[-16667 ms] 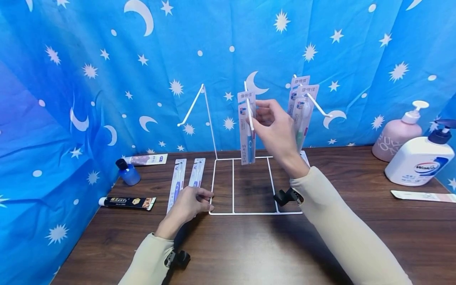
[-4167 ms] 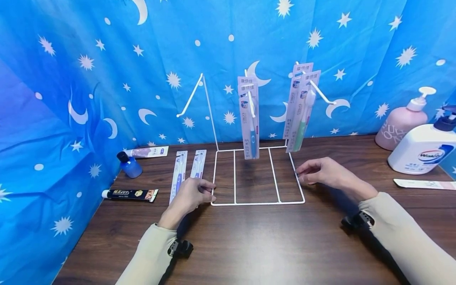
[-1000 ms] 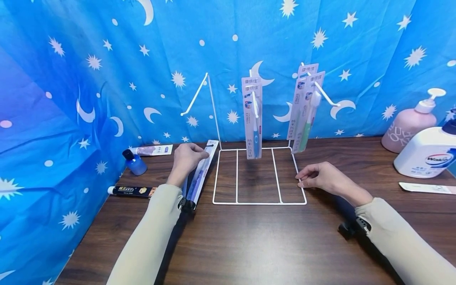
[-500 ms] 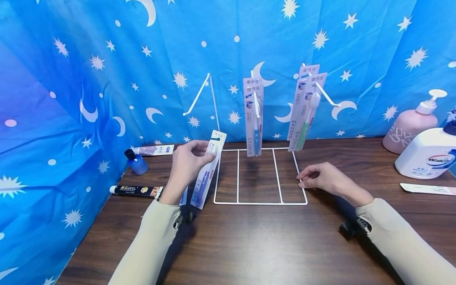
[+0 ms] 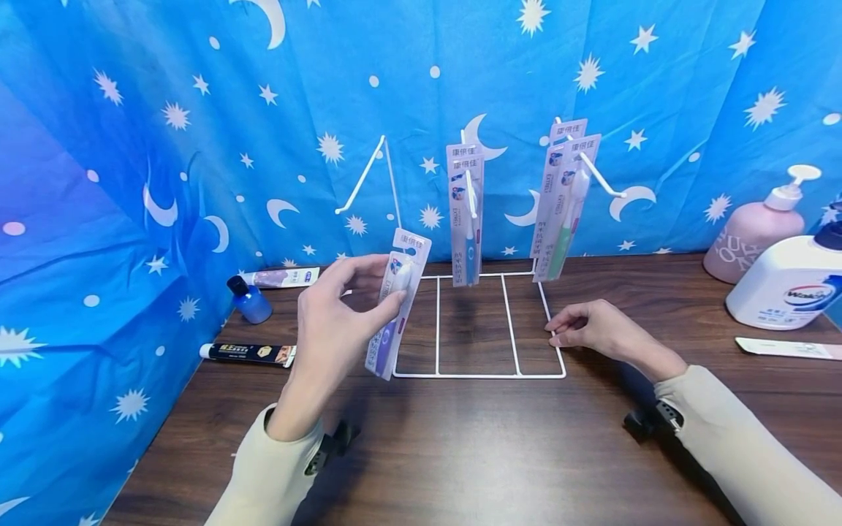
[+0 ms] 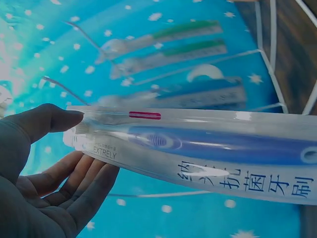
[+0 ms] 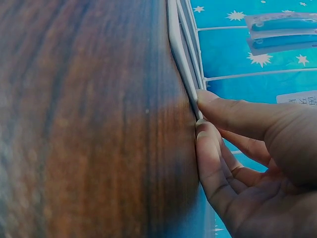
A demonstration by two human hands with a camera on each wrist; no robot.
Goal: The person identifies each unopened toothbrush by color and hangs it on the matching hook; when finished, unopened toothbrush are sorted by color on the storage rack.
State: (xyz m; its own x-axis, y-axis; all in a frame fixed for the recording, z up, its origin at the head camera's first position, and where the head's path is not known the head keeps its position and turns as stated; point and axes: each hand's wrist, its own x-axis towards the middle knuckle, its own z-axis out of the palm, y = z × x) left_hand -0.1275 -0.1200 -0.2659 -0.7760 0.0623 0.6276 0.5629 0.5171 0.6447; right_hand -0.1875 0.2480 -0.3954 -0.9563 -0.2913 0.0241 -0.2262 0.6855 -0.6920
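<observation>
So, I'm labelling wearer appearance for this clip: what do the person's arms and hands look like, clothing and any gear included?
Both arms wear long, plain cream-beige sleeves reaching the wrists. The left hand and right hand are bare: no gloves, rings or watch visible. A small black camera mount is strapped at each wrist, left and right. No cables or markings show.

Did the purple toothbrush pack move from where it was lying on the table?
Yes. The left hand has lifted the purple toothbrush pack off the table, up and rightward, beside the white wire rack.
</observation>
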